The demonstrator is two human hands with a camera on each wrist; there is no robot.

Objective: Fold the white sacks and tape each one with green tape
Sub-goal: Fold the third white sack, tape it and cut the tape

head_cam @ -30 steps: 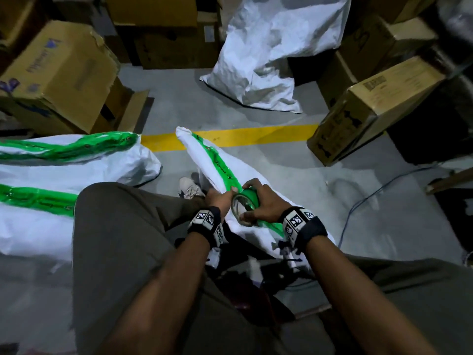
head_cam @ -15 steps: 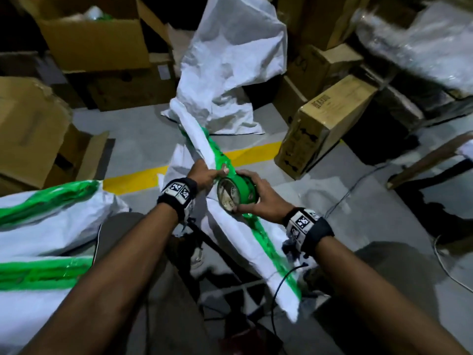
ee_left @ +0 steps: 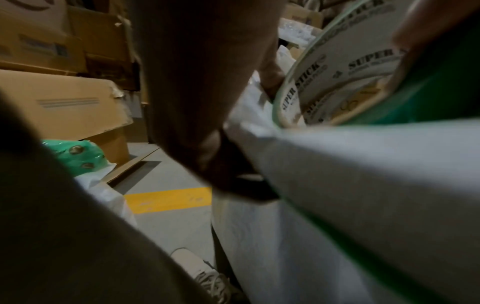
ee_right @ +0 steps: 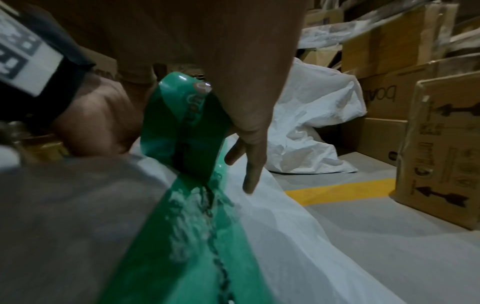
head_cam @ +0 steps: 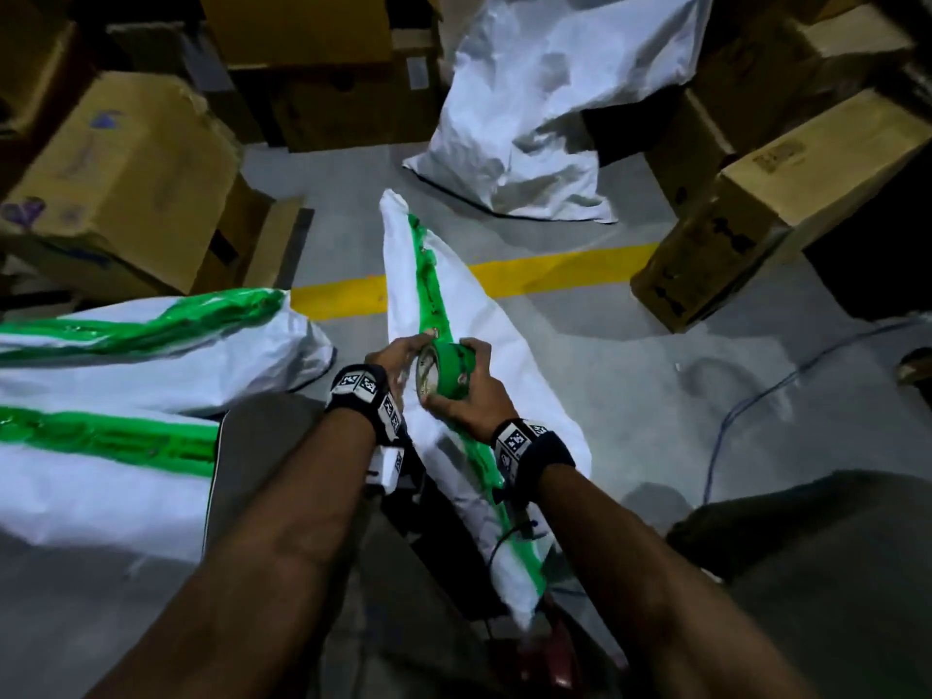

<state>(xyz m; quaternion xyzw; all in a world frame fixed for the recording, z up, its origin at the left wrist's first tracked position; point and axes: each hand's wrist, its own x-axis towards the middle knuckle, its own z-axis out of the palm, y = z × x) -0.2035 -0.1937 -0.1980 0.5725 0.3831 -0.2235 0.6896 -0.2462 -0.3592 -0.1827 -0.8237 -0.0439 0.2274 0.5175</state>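
A long folded white sack [head_cam: 509,375] lies slanted across my lap and the floor, with a strip of green tape [head_cam: 428,290] along its length. My right hand [head_cam: 466,380] grips the green tape roll [head_cam: 449,370] and holds it against the sack at mid length. My left hand [head_cam: 411,348] grips the sack's left edge just beside the roll, thumb on top. The right wrist view shows the roll [ee_right: 187,123] standing on the taped strip [ee_right: 197,226], fingers [ee_right: 250,164] draped over it. In the left wrist view the roll's printed core [ee_left: 345,80] sits above the sack [ee_left: 350,195].
Two taped white sacks [head_cam: 126,375] lie at my left. A crumpled untaped sack [head_cam: 544,118] leans on boxes at the back. Cardboard boxes stand left [head_cam: 126,184] and right [head_cam: 756,209]. A yellow floor line [head_cam: 555,269] and a blue cable [head_cam: 746,411] cross the grey floor.
The sack's far end was lifted half a second ago and now points lower, over the yellow line. Both hands keep their hold on the sack and the roll.
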